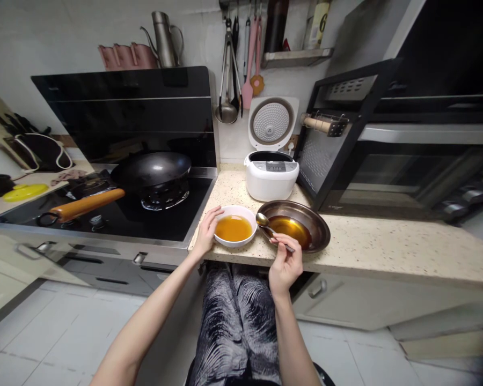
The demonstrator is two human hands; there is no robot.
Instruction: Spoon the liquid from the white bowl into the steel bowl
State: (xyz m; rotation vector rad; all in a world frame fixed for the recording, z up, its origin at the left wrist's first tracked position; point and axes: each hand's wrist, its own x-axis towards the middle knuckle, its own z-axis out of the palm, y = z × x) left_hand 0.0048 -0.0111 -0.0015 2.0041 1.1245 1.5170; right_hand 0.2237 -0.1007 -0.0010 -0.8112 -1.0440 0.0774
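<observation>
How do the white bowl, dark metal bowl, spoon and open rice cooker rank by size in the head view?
Largest to smallest, as they look:
1. Open rice cooker
2. Dark metal bowl
3. White bowl
4. Spoon, partly covered by the right hand

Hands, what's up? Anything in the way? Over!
Left hand touching white bowl. Right hand gripping metal spoon at rim of dark metal bowl. Rice cooker behind, out of the way.
</observation>
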